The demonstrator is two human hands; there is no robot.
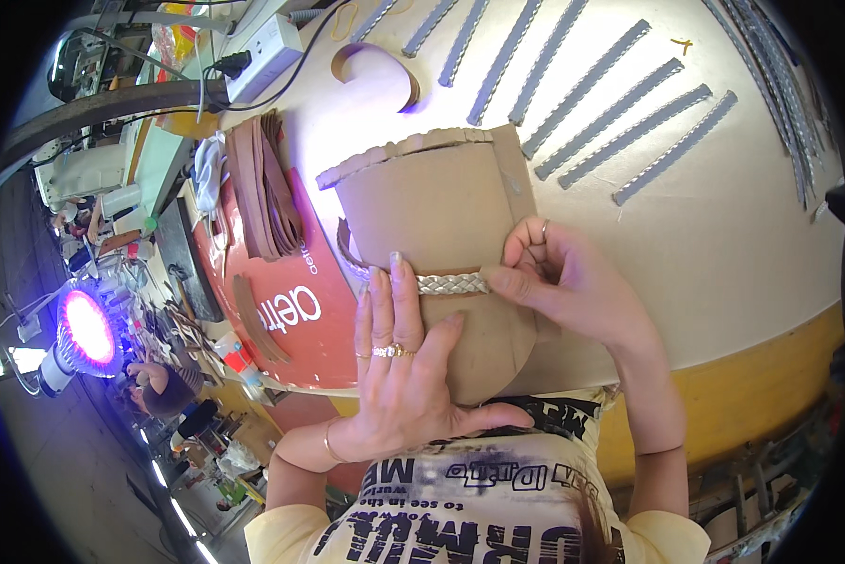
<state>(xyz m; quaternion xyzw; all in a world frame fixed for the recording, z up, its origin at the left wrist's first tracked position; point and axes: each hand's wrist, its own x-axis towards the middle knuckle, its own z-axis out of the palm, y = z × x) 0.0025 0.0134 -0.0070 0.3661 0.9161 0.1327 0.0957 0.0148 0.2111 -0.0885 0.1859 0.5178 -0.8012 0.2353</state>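
A tan cardboard form (422, 207) lies on the table in front of me, with a ragged, layered far edge. Across its lower part runs a silvery braided strap (452, 283) edged with a brown strip. My left hand (399, 376) rests on the form, fingers stretched out and their tips on the strap's left part. At the form's right edge, my right hand (563, 273) is closed, thumb and fingers pinching the strap's right end. A loose brown tail (345, 242) curls up at the form's left side.
Several grey strips with braided edges (587, 89) lie at the far side. Long strips (770, 85) hang together at far right. On the left are a red sheet (323, 352), a brown strip bundle (262, 188), a power strip (270, 56), a glowing lamp (88, 329) and another person (164, 390).
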